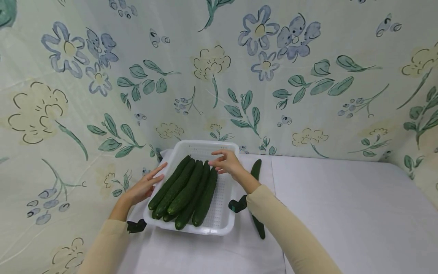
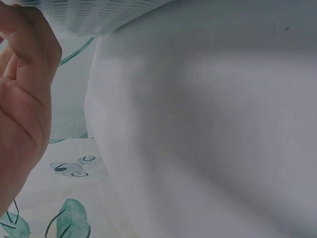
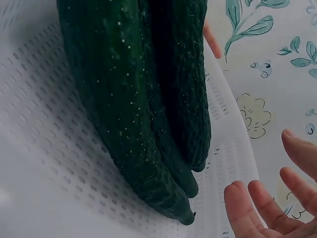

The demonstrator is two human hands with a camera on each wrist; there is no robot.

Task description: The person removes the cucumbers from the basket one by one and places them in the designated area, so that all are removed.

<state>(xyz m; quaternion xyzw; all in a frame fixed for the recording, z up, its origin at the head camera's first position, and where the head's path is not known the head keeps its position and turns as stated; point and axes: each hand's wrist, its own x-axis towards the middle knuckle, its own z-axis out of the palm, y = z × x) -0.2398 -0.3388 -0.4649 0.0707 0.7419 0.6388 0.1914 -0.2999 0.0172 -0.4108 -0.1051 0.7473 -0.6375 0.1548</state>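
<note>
A pile of dark green cucumbers [image 1: 187, 187] lies in a white perforated basket [image 1: 221, 207] on the white surface [image 1: 328, 205]. The left grip [image 1: 144, 188], fingers spread, is at the basket's left rim; contact is hard to tell. The right grip [image 1: 227, 163], fingers parted and holding nothing, is beside the pile's far ends. A single cucumber [image 1: 256, 169] lies right of the basket, partly hidden by the right arm.

Your two beige-sleeved arms [image 1: 291, 224] extend forward, angled inward; your bare left hand [image 1: 143, 189] has extended fingers, while your bare right hand [image 1: 230, 164] reaches farther forward, fingers parted and loosely bent.
</note>
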